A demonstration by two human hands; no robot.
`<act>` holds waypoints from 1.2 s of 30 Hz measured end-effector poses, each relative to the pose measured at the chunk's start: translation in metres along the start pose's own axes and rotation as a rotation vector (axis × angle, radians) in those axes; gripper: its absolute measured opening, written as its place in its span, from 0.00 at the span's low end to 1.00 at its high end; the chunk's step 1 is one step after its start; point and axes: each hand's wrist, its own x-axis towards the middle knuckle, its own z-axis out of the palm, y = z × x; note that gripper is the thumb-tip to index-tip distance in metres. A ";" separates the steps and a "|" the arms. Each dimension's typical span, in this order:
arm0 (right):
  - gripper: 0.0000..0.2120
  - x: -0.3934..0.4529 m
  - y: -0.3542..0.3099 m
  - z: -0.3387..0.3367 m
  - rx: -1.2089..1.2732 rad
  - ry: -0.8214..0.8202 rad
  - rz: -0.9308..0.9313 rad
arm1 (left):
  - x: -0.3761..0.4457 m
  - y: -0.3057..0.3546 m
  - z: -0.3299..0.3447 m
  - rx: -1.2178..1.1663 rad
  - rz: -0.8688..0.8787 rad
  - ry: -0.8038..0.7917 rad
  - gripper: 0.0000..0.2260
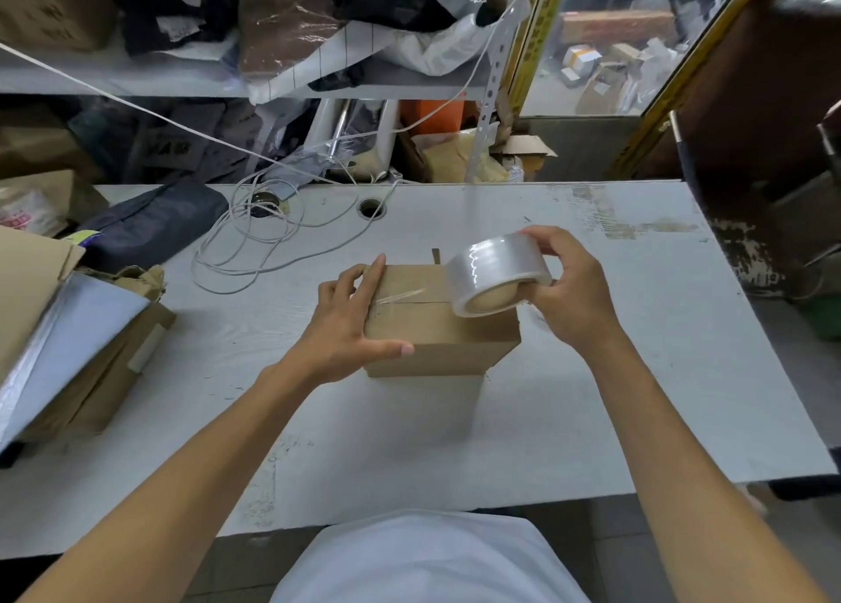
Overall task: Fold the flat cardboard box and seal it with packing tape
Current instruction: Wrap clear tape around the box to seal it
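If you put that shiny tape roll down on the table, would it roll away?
Probably, if set on its edge: the tape roll is round, and the table looks flat and smooth. Laid on its side it would likely stay put. It seems light and stiff, since the right hand holds it by fingers and thumb over the cardboard box without it sagging.

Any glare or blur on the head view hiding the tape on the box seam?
Head view: soft, even light; glare streaks on the tape roll and a faint sheen on the strip across the cardboard box seam; left hand and right hand are sharp; wide-angle bending at the table edges; shelf clutter is softer.
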 end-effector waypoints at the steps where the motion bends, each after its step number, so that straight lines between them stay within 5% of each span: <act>1: 0.25 0.001 0.001 -0.006 -0.020 0.009 -0.008 | 0.000 0.000 0.000 0.001 -0.001 0.000 0.55; 12: 0.24 0.000 0.021 -0.044 -0.316 0.021 -0.064 | 0.002 0.000 0.002 0.015 -0.004 0.010 0.54; 36: 0.28 -0.001 0.094 -0.018 -0.282 -0.036 -0.078 | 0.003 0.003 0.005 -0.009 -0.033 0.038 0.54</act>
